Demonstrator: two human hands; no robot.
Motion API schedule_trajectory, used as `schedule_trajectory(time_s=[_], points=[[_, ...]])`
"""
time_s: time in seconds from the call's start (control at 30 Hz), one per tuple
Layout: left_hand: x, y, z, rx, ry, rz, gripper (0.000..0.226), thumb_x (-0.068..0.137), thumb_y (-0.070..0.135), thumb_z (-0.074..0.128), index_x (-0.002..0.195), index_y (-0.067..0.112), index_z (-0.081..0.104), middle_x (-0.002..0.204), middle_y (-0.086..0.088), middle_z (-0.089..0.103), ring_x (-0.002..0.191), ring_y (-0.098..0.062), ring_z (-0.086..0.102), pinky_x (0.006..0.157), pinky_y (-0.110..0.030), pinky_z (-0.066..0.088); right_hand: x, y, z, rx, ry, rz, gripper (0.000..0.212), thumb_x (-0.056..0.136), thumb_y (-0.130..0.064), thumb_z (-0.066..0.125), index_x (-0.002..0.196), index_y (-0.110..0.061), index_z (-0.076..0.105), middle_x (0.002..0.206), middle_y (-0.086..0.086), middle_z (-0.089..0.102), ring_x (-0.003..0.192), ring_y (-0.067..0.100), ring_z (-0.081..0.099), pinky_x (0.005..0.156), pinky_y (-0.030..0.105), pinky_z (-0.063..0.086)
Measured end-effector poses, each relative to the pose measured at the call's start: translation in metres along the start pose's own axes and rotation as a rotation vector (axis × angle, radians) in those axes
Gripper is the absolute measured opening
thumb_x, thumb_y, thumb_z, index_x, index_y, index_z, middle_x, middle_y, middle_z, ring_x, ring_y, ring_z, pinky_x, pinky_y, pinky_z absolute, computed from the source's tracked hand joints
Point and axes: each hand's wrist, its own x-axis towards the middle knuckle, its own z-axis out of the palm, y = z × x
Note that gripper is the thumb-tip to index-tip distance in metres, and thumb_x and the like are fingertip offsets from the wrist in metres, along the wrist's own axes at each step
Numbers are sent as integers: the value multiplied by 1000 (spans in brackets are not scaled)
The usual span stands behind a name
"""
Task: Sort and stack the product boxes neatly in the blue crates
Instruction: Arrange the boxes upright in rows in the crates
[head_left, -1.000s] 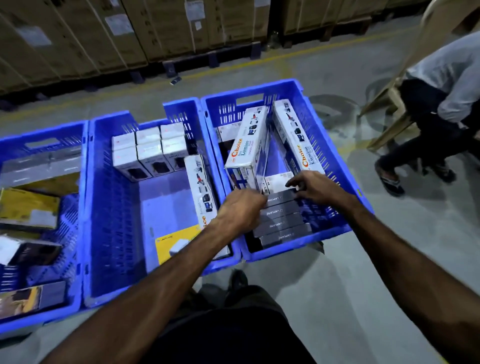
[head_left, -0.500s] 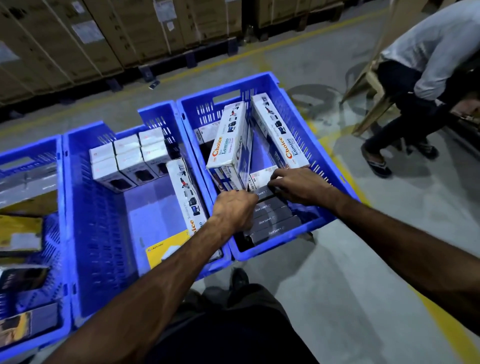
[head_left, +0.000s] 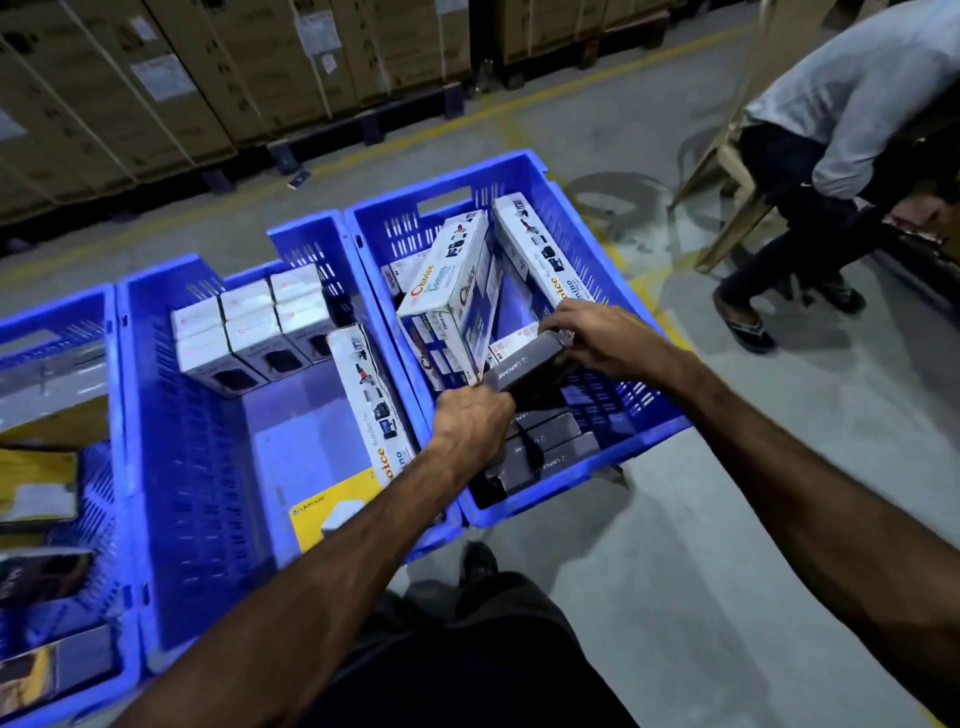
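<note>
Warehouse floor, three blue crates. Over the right crate (head_left: 644, 431), the left hand (head_left: 470, 423) and right hand (head_left: 597, 338) each grip an end of a grey box (head_left: 524, 362), raised above stacked grey boxes (head_left: 550, 447); tall white boxes (head_left: 449, 306) lean just beyond.

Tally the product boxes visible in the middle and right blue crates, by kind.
Small white boxes, middle crate: 6
Long white Choice boxes: 3, one in the middle crate, two in the right crate
Yellow Lapcare box, middle crate: 1
Grey Lapcare boxes, right crate: about 5, one held by both hands
Total: about 15
</note>
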Motion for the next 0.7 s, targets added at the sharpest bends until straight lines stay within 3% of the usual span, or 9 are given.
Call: schedule_trajectory(time_s=[0.13, 0.27, 0.37, 0.47, 0.57, 0.63, 0.7], points=[[5, -3, 3, 50, 5, -40, 24, 90, 25, 76, 111, 15, 71, 96, -1, 73, 91, -22, 72, 67, -33, 43, -6, -4, -2, 69, 73, 15, 40, 93, -28, 76, 129, -13, 64, 124, 5, 63, 114, 28, 62, 89, 48, 50], [2, -5, 8, 7, 56, -25, 23, 94, 27, 68, 116, 19, 71, 110, -2, 74, 104, -25, 71, 76, -34, 45, -12, -4, -6, 183, 142, 8, 39, 94, -32, 64, 128, -13, 63, 120, 5, 60, 105, 21, 58, 89, 39, 48], [-8, -16, -7, -142, 162, -41, 44, 92, 58, 65, 113, 21, 71, 104, -8, 76, 98, -33, 72, 76, -37, 50, -21, 0, -15, 288, 224, 64, 40, 93, -33, 62, 127, -12, 62, 114, -2, 57, 93, 6, 51, 87, 29, 43], [-25, -37, -29, -370, 268, -57, 63, 77, 83, 55, 95, 24, 71, 89, -5, 76, 88, -33, 71, 65, -34, 41, -29, -2, -36, 429, 323, 149, 36, 93, -34, 59, 126, -19, 61, 111, -2, 55, 85, -4, 53, 80, 15, 42], [-42, -63, -46, -647, 275, -103, 53, 70, 71, 59, 89, 24, 72, 70, 0, 65, 72, -25, 64, 59, -34, 42, -30, -1, -63, 662, 417, 168, 28, 99, -31, 56, 126, -22, 57, 108, 0, 61, 79, -4, 61, 74, 13, 51], [-49, -79, -50, -1009, 264, -117, 39, 80, 57, 77, 81, 19, 71, 57, 1, 52, 53, -16, 48, 53, -33, 35, -25, -1, -74, 807, 464, 190, 26, 104, -31, 55, 127, -20, 58, 98, -1, 64, 72, 5, 62, 69, 22, 56], [-56, -92, -50, -1350, 259, -157, 32, 86, 37, 85, 79, 10, 70, 55, -5, 45, 51, -17, 39, 51, -31, 30, -16, -9, -76, 997, 478, 228, 23, 109, -26, 51, 127, -14, 59, 88, 1, 62, 65, 8, 58, 66, 24, 56]])
